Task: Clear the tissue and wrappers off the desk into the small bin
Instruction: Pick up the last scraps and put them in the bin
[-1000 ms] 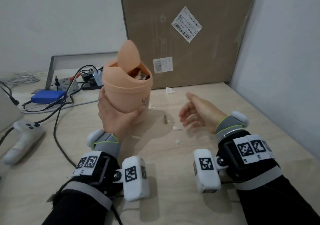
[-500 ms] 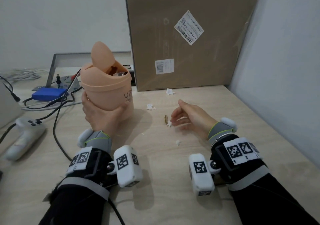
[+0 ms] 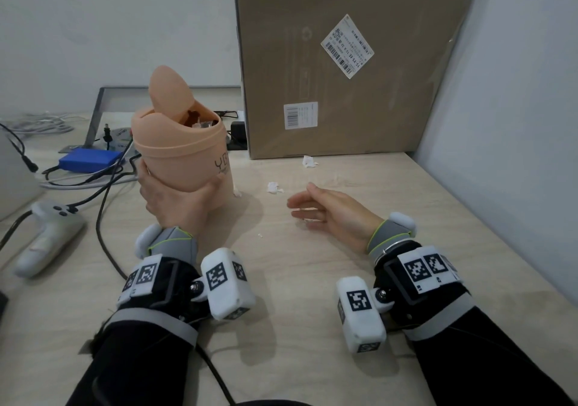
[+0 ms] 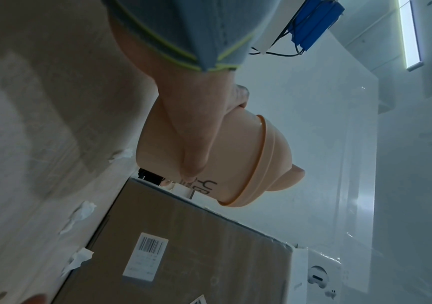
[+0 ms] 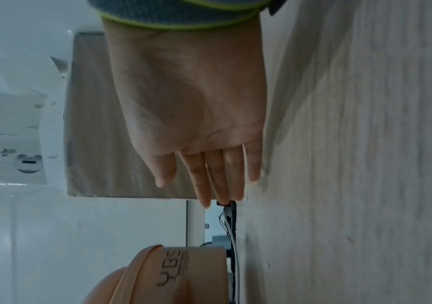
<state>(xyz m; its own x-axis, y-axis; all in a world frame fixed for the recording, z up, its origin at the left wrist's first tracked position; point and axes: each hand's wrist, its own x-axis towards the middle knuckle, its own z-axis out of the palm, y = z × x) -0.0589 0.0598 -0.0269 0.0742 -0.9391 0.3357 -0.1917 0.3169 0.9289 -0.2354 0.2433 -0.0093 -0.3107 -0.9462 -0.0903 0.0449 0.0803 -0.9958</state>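
Observation:
My left hand [image 3: 175, 199] grips the lower wall of a small peach bin [image 3: 184, 155], thumb on the front [image 4: 196, 144]. The bin [image 4: 235, 160] tilts slightly, and its swing lid [image 3: 169, 89] stands tipped open with scraps showing inside. I cannot tell if its base touches the desk. My right hand [image 3: 300, 208] rests edge-down on the desk with straight fingers [image 5: 204, 185], holding nothing. White tissue scraps lie ahead of it: one by the box [image 3: 309, 161], one nearer [image 3: 273, 187], one at the bin's base [image 3: 237, 192]. Tiny crumbs [image 3: 259, 235] lie closer to me.
A tall cardboard box [image 3: 344, 77] stands at the back of the desk, and a pale wall [image 3: 516, 124] closes the right side. Left of the bin are a blue box [image 3: 90, 160], black cables [image 3: 103, 199] and a white controller [image 3: 47, 236].
My left hand has carried the bin leftward, away from the cardboard box. My right hand has dropped to the desk and its curled fingers have straightened.

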